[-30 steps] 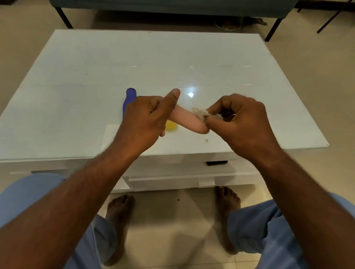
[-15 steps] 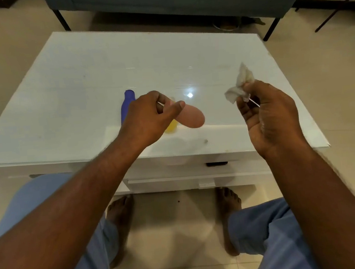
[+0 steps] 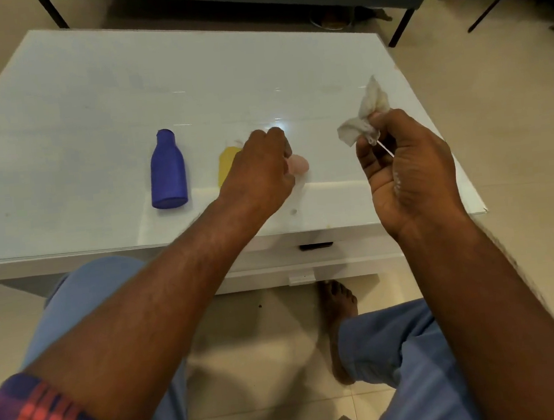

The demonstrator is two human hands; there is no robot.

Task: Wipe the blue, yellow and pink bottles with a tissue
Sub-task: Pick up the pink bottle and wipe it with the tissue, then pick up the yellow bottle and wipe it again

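Note:
The blue bottle (image 3: 167, 171) lies on its side on the white table (image 3: 89, 102), neck pointing away from me. To its right lies the yellow bottle (image 3: 227, 162), partly hidden behind my left hand (image 3: 258, 171). That hand is down at the table, closed around the pink bottle (image 3: 298, 164), of which only the rounded end shows at the hand's right side. My right hand (image 3: 403, 170) is raised over the table's right part, pinching a crumpled white tissue (image 3: 366, 116) between thumb and fingers.
A drawer front with a dark handle (image 3: 316, 246) faces me under the table's near edge. A teal sofa on black legs (image 3: 400, 28) stands behind the table. My knees and a bare foot (image 3: 339, 308) are below on the tiled floor.
My left hand has lowered the pink bottle to the table beside the yellow one. My right hand with the tissue has pulled away to the right and stays raised.

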